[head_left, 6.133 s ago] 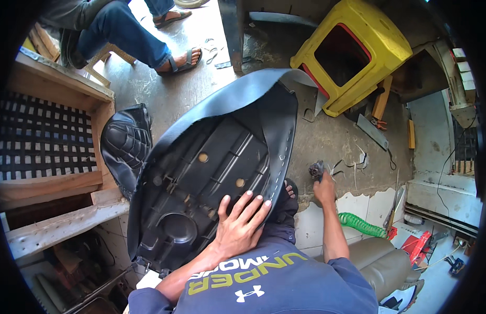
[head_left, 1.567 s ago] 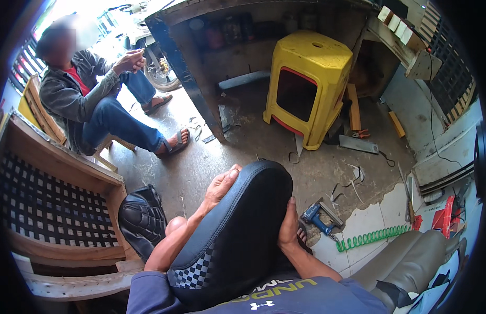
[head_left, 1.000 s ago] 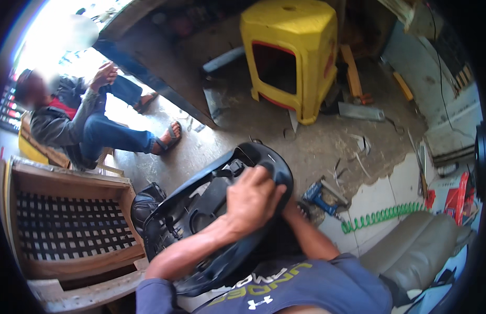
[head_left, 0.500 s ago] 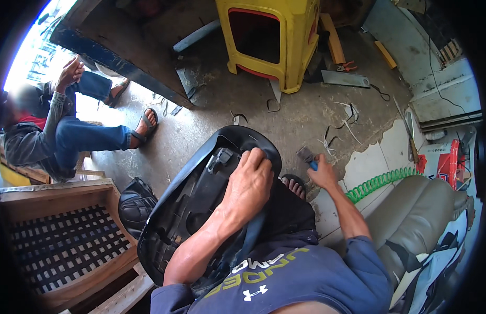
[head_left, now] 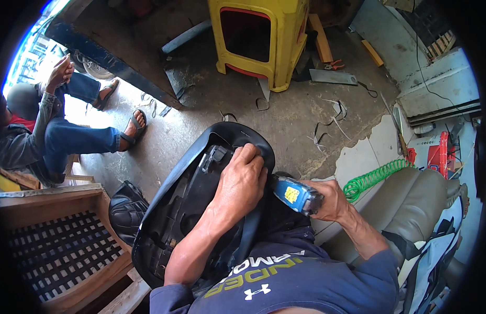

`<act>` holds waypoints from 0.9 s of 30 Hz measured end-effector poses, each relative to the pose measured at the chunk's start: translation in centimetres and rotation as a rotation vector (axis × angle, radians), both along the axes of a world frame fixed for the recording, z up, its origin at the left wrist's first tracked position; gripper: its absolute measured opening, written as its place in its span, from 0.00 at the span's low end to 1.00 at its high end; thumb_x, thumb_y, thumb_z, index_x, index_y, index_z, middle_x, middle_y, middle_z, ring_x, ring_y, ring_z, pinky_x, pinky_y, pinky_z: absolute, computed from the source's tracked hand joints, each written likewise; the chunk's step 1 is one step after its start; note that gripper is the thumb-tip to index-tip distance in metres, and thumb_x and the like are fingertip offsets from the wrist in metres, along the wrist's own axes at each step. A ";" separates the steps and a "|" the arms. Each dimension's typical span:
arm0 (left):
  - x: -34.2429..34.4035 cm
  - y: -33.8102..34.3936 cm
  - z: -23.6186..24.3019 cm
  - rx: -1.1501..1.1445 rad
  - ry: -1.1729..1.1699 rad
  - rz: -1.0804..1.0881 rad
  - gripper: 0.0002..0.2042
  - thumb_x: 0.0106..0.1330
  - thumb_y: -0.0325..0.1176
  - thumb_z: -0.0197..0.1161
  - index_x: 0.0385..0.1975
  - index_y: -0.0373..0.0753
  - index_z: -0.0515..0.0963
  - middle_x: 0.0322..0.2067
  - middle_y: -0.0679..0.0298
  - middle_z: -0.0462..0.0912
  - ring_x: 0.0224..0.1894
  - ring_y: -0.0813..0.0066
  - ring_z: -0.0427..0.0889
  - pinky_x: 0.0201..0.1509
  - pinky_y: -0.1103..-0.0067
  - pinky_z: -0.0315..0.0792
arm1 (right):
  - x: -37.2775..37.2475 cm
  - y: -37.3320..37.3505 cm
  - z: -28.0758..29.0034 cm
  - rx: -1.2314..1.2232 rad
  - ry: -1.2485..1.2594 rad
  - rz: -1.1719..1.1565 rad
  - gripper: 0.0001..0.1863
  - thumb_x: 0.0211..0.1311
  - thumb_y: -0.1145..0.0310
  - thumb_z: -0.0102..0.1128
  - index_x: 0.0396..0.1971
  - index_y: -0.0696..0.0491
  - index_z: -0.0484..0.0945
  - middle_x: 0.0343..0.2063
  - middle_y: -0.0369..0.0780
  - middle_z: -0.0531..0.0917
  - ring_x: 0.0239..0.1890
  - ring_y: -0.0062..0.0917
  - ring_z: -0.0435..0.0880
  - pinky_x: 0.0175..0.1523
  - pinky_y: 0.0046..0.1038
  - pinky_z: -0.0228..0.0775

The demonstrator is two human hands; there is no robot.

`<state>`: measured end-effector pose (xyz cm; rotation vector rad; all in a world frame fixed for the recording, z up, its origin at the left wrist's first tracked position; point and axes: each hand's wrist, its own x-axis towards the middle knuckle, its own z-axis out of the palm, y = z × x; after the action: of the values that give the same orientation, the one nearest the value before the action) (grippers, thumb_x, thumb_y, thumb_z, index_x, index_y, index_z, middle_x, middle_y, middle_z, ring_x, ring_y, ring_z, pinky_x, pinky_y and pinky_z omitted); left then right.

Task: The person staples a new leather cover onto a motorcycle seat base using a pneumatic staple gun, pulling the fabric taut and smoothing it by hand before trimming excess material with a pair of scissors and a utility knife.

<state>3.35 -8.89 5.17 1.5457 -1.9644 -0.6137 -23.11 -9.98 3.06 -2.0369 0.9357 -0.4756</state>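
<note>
An upturned motorcycle seat (head_left: pixel 167 220) lies across my lap, its black plastic base and fittings facing up. Its black cover (head_left: pixel 211 132) wraps round the rim. My left hand (head_left: pixel 242 175) has its fingers curled over the right side of the seat, gripping the cover's edge; the fingertips are partly hidden. In my right hand (head_left: pixel 331 201) is a blue air staple gun (head_left: pixel 297 197) with a yellow label. Its front end is close to the seat's right edge, and I cannot tell whether they touch.
A green coiled air hose (head_left: pixel 376 177) runs beside my right hand. At right lies a grey-brown padded cushion (head_left: pixel 394 214). A yellow stool (head_left: pixel 287 47) stands ahead, with scraps on the floor. Left are a wooden frame with black webbing (head_left: pixel 59 251) and a seated person (head_left: pixel 70 141).
My right hand has turned and brought the staple gun in beside the seat's edge, its labelled side now showing. My left hand keeps its grip. The whole view has shifted slightly.
</note>
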 end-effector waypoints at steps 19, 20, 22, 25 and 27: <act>-0.5 0.9 -0.5 -0.116 -0.020 -0.017 0.07 0.61 0.22 0.70 0.36 0.30 0.79 0.45 0.53 0.78 0.50 0.49 0.80 0.54 0.62 0.78 | 0.8 -1.1 2.7 -0.156 0.265 0.045 0.25 0.47 0.64 0.79 0.48 0.53 0.84 0.33 0.47 0.90 0.35 0.44 0.91 0.39 0.42 0.84; -0.6 1.0 -0.5 -0.134 -0.037 -0.024 0.08 0.61 0.22 0.70 0.36 0.30 0.79 0.45 0.53 0.78 0.50 0.49 0.80 0.54 0.61 0.78 | 1.0 -1.3 2.9 -0.160 0.329 0.060 0.24 0.47 0.63 0.78 0.46 0.53 0.84 0.32 0.47 0.90 0.34 0.45 0.91 0.38 0.42 0.84; -0.6 1.0 -0.6 -0.123 -0.050 -0.027 0.08 0.60 0.21 0.70 0.37 0.31 0.79 0.46 0.53 0.78 0.51 0.49 0.80 0.56 0.61 0.78 | 1.3 -1.7 2.9 -0.178 0.335 0.070 0.22 0.46 0.63 0.78 0.43 0.53 0.83 0.30 0.46 0.89 0.33 0.45 0.91 0.37 0.43 0.84; -0.4 0.8 -0.7 -0.103 -0.031 -0.037 0.08 0.59 0.21 0.70 0.36 0.31 0.79 0.49 0.53 0.79 0.56 0.48 0.80 0.59 0.62 0.78 | 0.9 -2.5 2.6 -0.173 0.288 0.093 0.23 0.45 0.64 0.79 0.43 0.52 0.84 0.29 0.46 0.89 0.32 0.45 0.91 0.38 0.42 0.84; -0.2 0.7 -0.6 -0.160 -0.022 -0.045 0.08 0.58 0.20 0.69 0.36 0.31 0.79 0.50 0.53 0.81 0.61 0.49 0.80 0.61 0.63 0.78 | 0.1 -3.0 2.4 -0.149 0.201 0.097 0.25 0.44 0.65 0.79 0.46 0.52 0.85 0.30 0.46 0.90 0.33 0.44 0.91 0.39 0.41 0.85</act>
<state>3.13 -8.15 4.55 1.4200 -2.0169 -0.4467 -22.97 -13.00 5.46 -2.2863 0.9372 -0.2989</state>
